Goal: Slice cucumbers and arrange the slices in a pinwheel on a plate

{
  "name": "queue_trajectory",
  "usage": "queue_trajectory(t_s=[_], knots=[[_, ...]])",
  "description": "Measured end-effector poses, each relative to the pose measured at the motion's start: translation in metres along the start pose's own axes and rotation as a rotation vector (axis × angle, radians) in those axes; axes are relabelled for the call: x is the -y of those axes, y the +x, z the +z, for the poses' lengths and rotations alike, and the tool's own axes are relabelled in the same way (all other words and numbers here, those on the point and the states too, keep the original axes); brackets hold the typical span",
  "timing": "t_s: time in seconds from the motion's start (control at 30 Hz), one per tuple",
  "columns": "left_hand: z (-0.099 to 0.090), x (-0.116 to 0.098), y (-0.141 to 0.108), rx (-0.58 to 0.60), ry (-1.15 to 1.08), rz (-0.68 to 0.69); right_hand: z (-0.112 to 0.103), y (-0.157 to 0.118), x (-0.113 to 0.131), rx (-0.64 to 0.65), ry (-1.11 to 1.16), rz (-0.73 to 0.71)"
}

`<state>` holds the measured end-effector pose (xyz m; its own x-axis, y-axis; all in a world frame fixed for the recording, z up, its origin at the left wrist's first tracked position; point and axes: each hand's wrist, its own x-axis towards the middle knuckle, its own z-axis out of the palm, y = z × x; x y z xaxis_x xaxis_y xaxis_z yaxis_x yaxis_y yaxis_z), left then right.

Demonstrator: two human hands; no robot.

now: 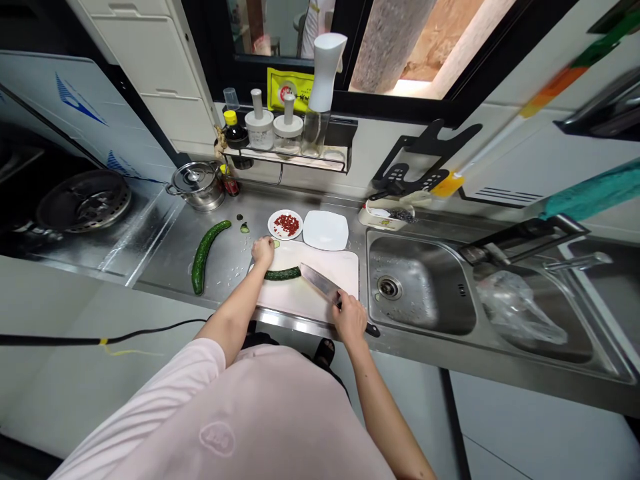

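My right hand point(349, 316) grips the black handle of a kitchen knife point(320, 283), its wide blade pointing up and left over the white cutting board point(320, 304). The blade's tip is at the right end of a cucumber piece point(283, 274) lying crosswise on the board. My left hand point(263, 251) is closed, fingers curled, over the board's upper left edge. Beside its fingertips is a pale green cucumber slice point(277, 244); whether the fingers hold anything is hidden. A whole cucumber point(204, 259) lies on the steel counter to the left.
Behind the board stand a plate of chopped red pieces point(286, 225) and a white square plate point(325, 230). Cucumber scraps point(245, 228) lie left of them. A lidded pot point(196, 183) is at back left, a sink point(425, 293) at right. A rack point(290, 157) holds jars above.
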<state>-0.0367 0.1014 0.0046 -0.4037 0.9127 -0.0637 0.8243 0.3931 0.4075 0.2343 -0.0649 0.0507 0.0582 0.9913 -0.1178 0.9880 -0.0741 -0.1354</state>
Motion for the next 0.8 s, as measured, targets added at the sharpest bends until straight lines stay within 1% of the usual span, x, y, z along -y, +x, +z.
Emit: queue_trajectory(t_s=[0.13,0.23,0.3,0.4,0.5,0.57,0.63,0.73,0.8], knots=[[-0.003,-0.001,-0.001,0.006,-0.041,-0.029,-0.003,0.001,0.002,-0.006,0.054,0.004],[-0.006,-0.002,-0.006,-0.039,-0.107,-0.005,-0.005,0.002,0.005,-0.040,0.169,0.029],[-0.009,-0.002,-0.015,-0.074,-0.154,0.048,-0.007,0.004,0.006,-0.064,0.287,0.067],[-0.013,-0.001,-0.034,-0.108,-0.211,0.179,-0.008,0.008,0.005,-0.089,0.461,0.130],[-0.017,0.001,-0.058,-0.112,-0.255,0.308,-0.007,0.017,0.004,-0.098,0.552,0.148],[-0.017,0.001,-0.072,-0.091,-0.270,0.404,-0.006,0.024,0.005,-0.054,0.561,0.111],[-0.015,0.002,-0.083,-0.061,-0.268,0.500,-0.006,0.030,0.009,0.034,0.542,0.057],[-0.010,0.002,-0.092,-0.013,-0.242,0.618,-0.010,0.037,0.019,0.145,0.404,0.005],[-0.007,0.002,-0.094,0.007,-0.221,0.662,-0.014,0.039,0.029,0.182,0.273,-0.026]])
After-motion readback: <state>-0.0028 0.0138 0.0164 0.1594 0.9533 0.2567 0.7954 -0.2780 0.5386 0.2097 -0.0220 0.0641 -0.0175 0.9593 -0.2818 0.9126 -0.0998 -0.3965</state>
